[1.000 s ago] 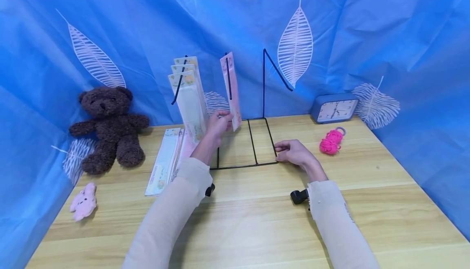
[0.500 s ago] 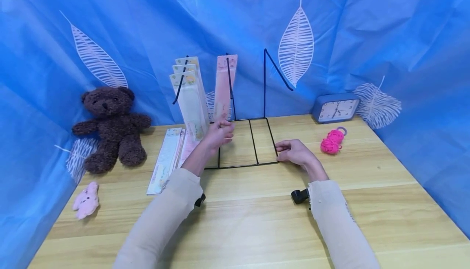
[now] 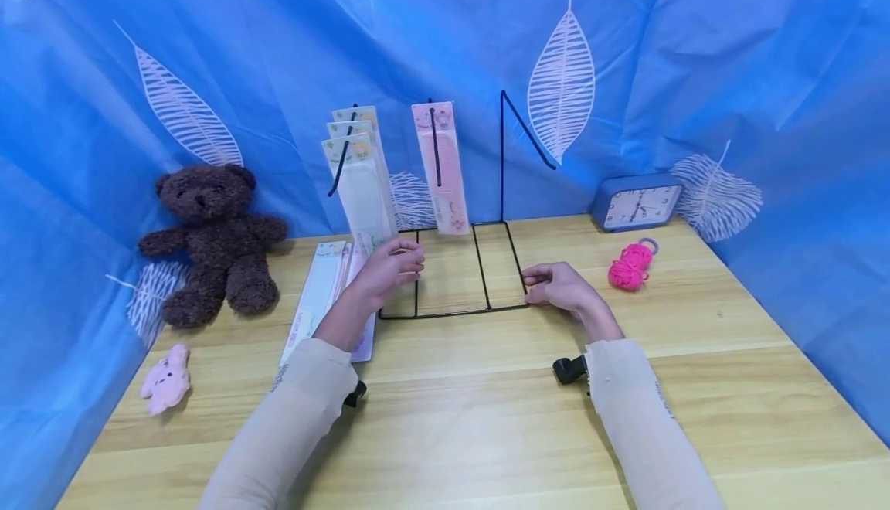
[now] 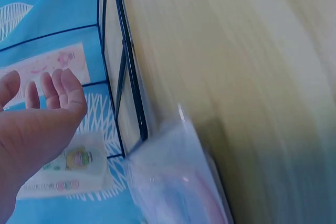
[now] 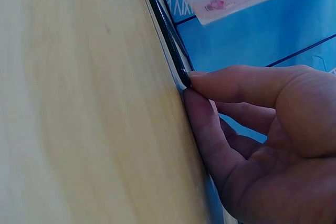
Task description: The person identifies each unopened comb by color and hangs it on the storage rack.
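Black rack (image 3: 481, 266) could tip if our right hand (image 3: 562, 286), pinching it at four o'clock, slips; our relaxed left hand (image 3: 386, 270) is empty.

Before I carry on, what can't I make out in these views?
Head view: the number of loose packs; the left forearm crosses them.
Head view: most of the rear hanging packs, behind the front one.
Left wrist view: the clear-wrapped pack, blurred, its lower end cut off by the bottom edge.
Right wrist view: the foot of the black rack's right upright, hidden behind the right hand.
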Motion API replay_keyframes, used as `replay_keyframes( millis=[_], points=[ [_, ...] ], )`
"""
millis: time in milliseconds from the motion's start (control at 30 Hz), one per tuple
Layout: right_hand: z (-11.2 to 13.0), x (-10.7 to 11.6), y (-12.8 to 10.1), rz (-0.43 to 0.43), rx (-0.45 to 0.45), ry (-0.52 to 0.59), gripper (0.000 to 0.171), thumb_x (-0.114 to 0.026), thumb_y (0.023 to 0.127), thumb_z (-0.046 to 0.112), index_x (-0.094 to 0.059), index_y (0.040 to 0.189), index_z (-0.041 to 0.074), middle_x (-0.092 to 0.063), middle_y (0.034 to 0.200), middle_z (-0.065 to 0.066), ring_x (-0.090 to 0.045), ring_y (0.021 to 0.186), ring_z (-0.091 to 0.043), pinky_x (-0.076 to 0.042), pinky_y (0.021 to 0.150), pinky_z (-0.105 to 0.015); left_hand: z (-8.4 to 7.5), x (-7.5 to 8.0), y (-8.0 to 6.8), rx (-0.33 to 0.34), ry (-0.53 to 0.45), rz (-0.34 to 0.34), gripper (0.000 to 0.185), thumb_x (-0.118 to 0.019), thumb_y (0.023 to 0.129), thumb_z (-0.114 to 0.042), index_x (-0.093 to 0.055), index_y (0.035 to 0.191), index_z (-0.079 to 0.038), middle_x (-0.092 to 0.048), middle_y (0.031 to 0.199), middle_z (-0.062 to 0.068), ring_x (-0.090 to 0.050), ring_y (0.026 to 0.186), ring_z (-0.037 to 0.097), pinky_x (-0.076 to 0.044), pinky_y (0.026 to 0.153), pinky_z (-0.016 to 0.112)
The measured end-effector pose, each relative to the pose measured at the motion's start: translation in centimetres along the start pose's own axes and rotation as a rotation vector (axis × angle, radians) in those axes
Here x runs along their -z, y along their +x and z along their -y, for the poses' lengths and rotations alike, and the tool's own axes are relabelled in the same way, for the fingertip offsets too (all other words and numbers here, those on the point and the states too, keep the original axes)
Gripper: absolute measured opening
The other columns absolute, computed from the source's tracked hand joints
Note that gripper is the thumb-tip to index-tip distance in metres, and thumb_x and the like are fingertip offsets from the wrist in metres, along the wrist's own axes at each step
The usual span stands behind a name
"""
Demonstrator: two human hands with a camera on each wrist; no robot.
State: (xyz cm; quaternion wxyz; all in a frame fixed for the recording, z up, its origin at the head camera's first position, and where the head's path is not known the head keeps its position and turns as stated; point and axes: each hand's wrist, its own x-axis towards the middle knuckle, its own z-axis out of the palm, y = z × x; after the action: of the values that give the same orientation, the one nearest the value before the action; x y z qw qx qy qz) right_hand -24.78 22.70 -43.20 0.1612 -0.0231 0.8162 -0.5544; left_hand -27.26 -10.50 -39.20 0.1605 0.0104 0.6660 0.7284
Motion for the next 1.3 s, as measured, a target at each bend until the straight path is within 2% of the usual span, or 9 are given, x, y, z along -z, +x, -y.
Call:
replay_keyframes(
  millis=[233, 400, 533, 667, 767, 867, 1000, 1100, 1300],
  points=[
    [0.1, 0.0, 0.0, 0.001, 0.005, -0.011, 0.066, -0.072, 0.084, -0.006, -0.045, 0.145, -0.010, -0.053, 0.135, -0.027, -0.056, 0.116, -0.034, -0.049, 0.100, -0.036, -0.2, 2.1, -1.4, -0.022, 0.075, 0.024, 0.021, -0.057, 0.104, -0.012, -0.053, 0.121, 0.001, -0.055, 0.122, 0.019, -0.053, 0.119, 0.041, -0.042, 0.107, 0.052],
    [0.1, -0.1, 0.0, -0.006, 0.003, -0.012, 0.065, -0.072, 0.084, -0.006, -0.046, 0.144, -0.010, -0.054, 0.134, -0.025, -0.056, 0.115, -0.033, -0.049, 0.101, -0.037, -0.4, 3.9, -2.4, -0.019, 0.082, 0.009, 0.023, -0.058, 0.103, -0.012, -0.052, 0.121, 0.000, -0.055, 0.119, 0.017, -0.052, 0.120, 0.040, -0.041, 0.109, 0.052],
    [-0.1, -0.2, 0.0, -0.003, 0.005, -0.014, 0.065, -0.072, 0.084, -0.005, -0.047, 0.144, -0.009, -0.055, 0.134, -0.025, -0.056, 0.115, -0.032, -0.049, 0.100, -0.035, -0.3, 5.7, -2.9, -0.023, 0.106, -0.039, 0.023, -0.059, 0.103, -0.014, -0.052, 0.121, -0.001, -0.054, 0.125, 0.017, -0.051, 0.123, 0.041, -0.043, 0.108, 0.049],
    [-0.1, -0.2, 0.0, -0.006, 0.012, -0.014, 0.064, -0.071, 0.085, -0.006, -0.047, 0.144, -0.010, -0.055, 0.133, -0.026, -0.056, 0.115, -0.032, -0.050, 0.099, -0.034, 0.0, 7.4, -3.4, -0.014, 0.122, -0.101, 0.021, -0.060, 0.103, -0.015, -0.054, 0.119, -0.003, -0.053, 0.130, 0.017, -0.054, 0.121, 0.036, -0.049, 0.102, 0.040],
    [-0.1, -0.1, 0.0, -0.014, 0.015, -0.018, 0.063, -0.071, 0.085, -0.006, -0.047, 0.143, -0.011, -0.055, 0.132, -0.026, -0.056, 0.114, -0.032, -0.050, 0.099, -0.034, 0.2, 8.5, -3.7, -0.013, 0.102, -0.141, 0.018, -0.060, 0.103, -0.015, -0.055, 0.117, -0.006, -0.057, 0.124, 0.015, -0.058, 0.115, 0.031, -0.052, 0.095, 0.033],
    [-0.1, -0.1, 0.0, -0.013, 0.024, -0.032, 0.064, -0.072, 0.084, -0.005, -0.048, 0.143, -0.011, -0.055, 0.132, -0.026, -0.056, 0.114, -0.032, -0.050, 0.099, -0.035, 0.4, 9.6, -4.0, -0.029, 0.109, -0.170, 0.017, -0.060, 0.103, -0.015, -0.055, 0.116, -0.006, -0.061, 0.112, 0.009, -0.061, 0.106, 0.025, -0.053, 0.092, 0.031],
    [-0.1, -0.1, 0.0, -0.012, 0.030, -0.042, 0.063, -0.072, 0.083, -0.005, -0.049, 0.142, -0.010, -0.056, 0.131, -0.025, -0.055, 0.113, -0.031, -0.049, 0.100, -0.035, 0.7, 10.9, -4.5, -0.037, 0.171, -0.195, 0.025, -0.064, 0.102, -0.018, -0.054, 0.120, -0.004, -0.064, 0.103, 0.003, -0.063, 0.103, 0.021, -0.052, 0.094, 0.034],
    [-0.2, -0.1, -0.1, -0.015, 0.030, -0.041, 0.063, -0.072, 0.083, -0.005, -0.049, 0.142, -0.010, -0.057, 0.130, -0.025, -0.056, 0.113, -0.031, -0.049, 0.099, -0.035, 1.0, 11.9, -4.9, -0.026, 0.217, -0.222, 0.038, -0.067, 0.100, -0.022, -0.050, 0.127, -0.002, -0.064, 0.104, 0.003, -0.064, 0.103, 0.021, -0.051, 0.097, 0.036],
    [-0.1, 0.0, -0.1, -0.020, 0.034, -0.047, 0.063, -0.072, 0.083, -0.005, -0.050, 0.141, -0.010, -0.057, 0.130, -0.025, -0.056, 0.112, -0.030, -0.050, 0.096, -0.032, 1.3, 13.2, -5.5, -0.009, 0.315, -0.282, 0.055, -0.070, 0.098, -0.026, -0.044, 0.137, 0.002, -0.059, 0.117, 0.007, -0.060, 0.109, 0.025, -0.047, 0.099, 0.039]
  ],
)
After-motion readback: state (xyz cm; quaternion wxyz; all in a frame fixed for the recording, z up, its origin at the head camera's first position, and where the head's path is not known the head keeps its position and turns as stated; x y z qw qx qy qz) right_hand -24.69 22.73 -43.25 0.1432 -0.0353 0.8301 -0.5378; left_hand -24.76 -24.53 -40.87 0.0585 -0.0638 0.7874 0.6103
